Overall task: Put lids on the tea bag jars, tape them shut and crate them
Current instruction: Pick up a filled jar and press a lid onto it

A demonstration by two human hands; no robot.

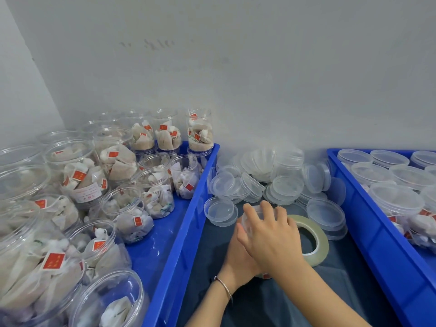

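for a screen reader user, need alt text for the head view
Both hands work on a clear jar between two blue crates: the right hand presses a lid on top, the left hand holds its side. Beside them lie a tape roll and loose lids.

The jar (247,223) in the grip is almost wholly covered: the right hand (271,237) lies over its top, and the left hand (238,258) sits largely beneath that hand. Whether a lid is on it cannot be told. Just right of the grip, the tape roll (316,241) is partly hidden behind the right hand. Far right of the grip, the blue crate (377,223) runs off the frame edge.
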